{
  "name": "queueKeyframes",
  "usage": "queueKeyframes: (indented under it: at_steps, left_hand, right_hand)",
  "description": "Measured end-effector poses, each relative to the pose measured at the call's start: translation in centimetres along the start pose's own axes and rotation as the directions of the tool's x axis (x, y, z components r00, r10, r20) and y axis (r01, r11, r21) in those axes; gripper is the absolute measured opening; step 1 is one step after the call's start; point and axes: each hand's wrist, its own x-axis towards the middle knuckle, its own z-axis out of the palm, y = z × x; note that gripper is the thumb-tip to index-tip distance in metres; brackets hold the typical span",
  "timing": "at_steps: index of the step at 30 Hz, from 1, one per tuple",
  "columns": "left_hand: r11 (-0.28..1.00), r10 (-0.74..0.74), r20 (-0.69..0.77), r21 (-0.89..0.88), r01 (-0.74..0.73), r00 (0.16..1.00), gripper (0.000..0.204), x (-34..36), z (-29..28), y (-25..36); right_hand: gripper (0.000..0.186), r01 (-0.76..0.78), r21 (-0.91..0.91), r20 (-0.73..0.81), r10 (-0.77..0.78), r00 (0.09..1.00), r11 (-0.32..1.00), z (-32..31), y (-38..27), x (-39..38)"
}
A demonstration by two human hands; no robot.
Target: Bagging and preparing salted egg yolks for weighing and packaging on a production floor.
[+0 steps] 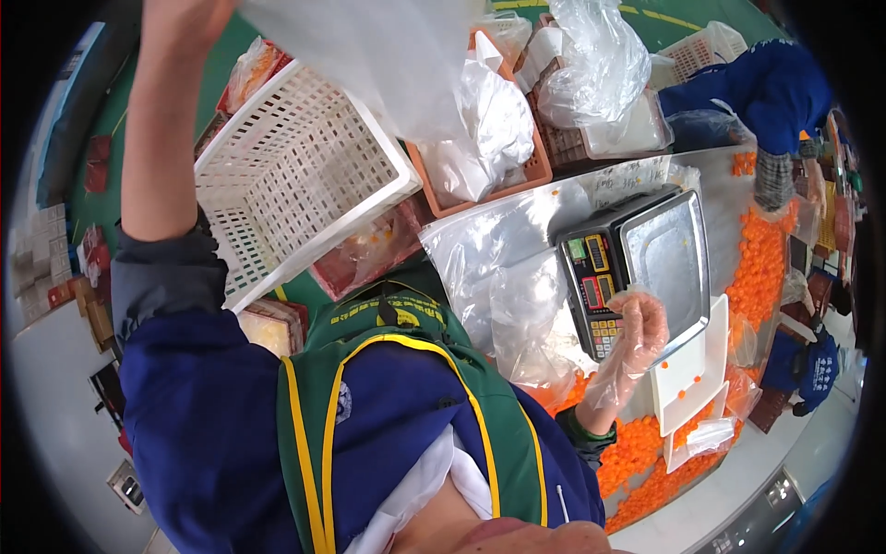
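Observation:
My left hand [197,11] is raised at the top left, its fingers cut off by the picture's edge. A large translucent plastic bag [369,60] hangs in the air from it, over a white perforated basket [300,171]. My right hand [640,331], in a clear plastic glove, is at the front of a digital scale [600,277]. Its fingers are curled in, with nothing visible between them. The scale's metal pan [666,263] holds nothing. To the left of the scale, crumpled clear plastic [526,323] lies on the metal table [489,245].
Small orange pieces [637,448] lie heaped along the table's right side, around a white tray [678,379]. An orange crate [544,171] with plastic bags stands beyond the table. A co-worker's blue sleeve [738,88] and grey cuff [773,185] reach in at the upper right.

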Motion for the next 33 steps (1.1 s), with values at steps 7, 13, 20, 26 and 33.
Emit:
queueKeyframes:
  at_steps: [7, 13, 20, 26, 33]
  left_hand:
    - [0.995, 0.047, 0.028, -0.09, -0.044, 0.998, 0.01, -4.5, -2.5, 4.6]
    - [0.989, 0.125, -0.069, -0.068, -0.129, 0.99, 0.012, -5.8, -5.4, 8.3]
    - [0.887, -0.053, 0.278, -0.428, 0.174, 0.959, 0.045, -12.2, -13.8, 12.1]
    - [0.931, -0.352, 0.55, 0.29, 0.223, 0.758, 0.044, -8.7, -8.3, 12.3]
    - [0.841, -0.39, 0.865, 0.474, -0.26, 0.317, 0.034, -11.0, 14.6, -9.2]
  right_hand:
    - [0.003, 0.158, -0.128, -0.027, -0.163, 0.986, 0.979, 1.5, -8.3, 1.7]
    - [0.038, 0.223, -0.031, 0.315, -0.202, 0.927, 0.974, 11.4, -9.0, 3.0]
    - [0.076, 0.577, -0.126, 0.674, -0.357, 0.647, 0.807, 27.9, 0.8, 0.0]
    - [0.045, 0.63, -0.044, 0.828, -0.324, 0.457, 0.776, 26.0, 4.4, -3.2]
    - [0.044, 0.33, 0.049, 0.856, -0.21, 0.472, 0.943, 21.2, 8.6, -5.5]
